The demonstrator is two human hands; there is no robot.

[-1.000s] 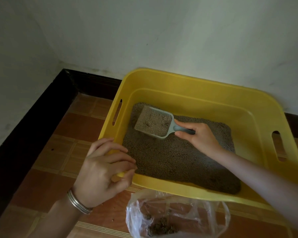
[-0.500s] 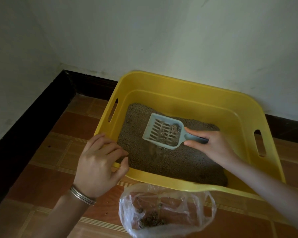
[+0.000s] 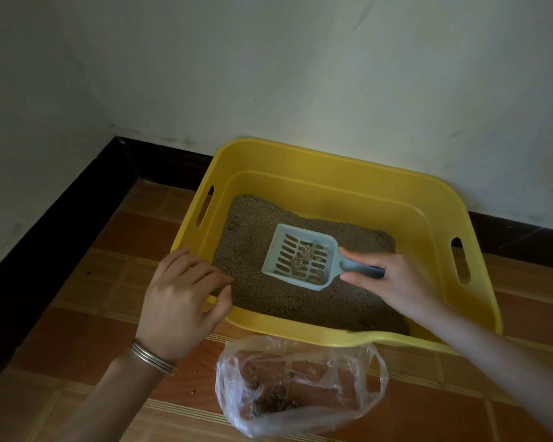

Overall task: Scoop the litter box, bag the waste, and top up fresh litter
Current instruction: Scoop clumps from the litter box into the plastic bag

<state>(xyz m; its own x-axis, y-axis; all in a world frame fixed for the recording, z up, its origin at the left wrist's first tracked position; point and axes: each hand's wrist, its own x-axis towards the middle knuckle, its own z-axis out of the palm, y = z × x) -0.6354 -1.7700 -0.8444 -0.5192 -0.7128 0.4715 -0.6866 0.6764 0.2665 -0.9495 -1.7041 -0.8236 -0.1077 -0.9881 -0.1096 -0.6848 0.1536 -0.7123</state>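
Scoop [image 3: 299,256] emptier — in right hand [image 3: 399,282]

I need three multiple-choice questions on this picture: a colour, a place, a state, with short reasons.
1. The litter box is: A green; B yellow; C white.
2. The plastic bag lies: A inside the box; B hung on the wall; C on the floor tiles before the box.
3. The scoop is: A lying unheld; B held by the right hand, carrying few clumps; C heaped full.
Answers: 1 B, its walls are yellow. 2 C, it rests on tiles at the near rim. 3 B, the hand grips it; its slotted bottom shows.
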